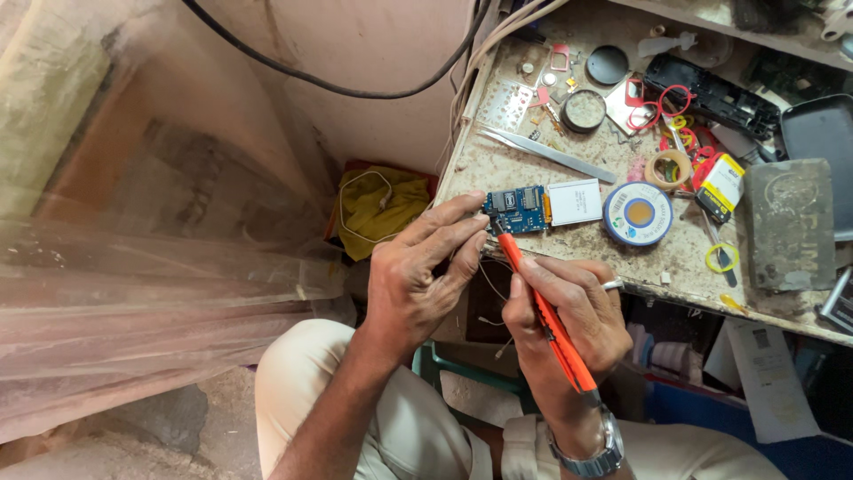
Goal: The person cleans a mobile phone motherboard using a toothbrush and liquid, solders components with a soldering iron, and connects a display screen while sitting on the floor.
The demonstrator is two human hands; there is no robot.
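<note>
Blue circuit board pinched at left end by left hand, fingers clamped on it; board held at worktop front edge, white panel attached on right. Orange-handled tool gripped by right hand, fingers closed round shaft, tip set against board's lower edge. Tool's working tip hard to make out. Solder spool just beside panel. Metal tweezers laid behind board. Worktop crowded at right; open room left of board, over lap.

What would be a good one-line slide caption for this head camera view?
Left hand steadies a small blue circuit board at the bench edge while the right hand applies an orange-handled tool to it.
</note>
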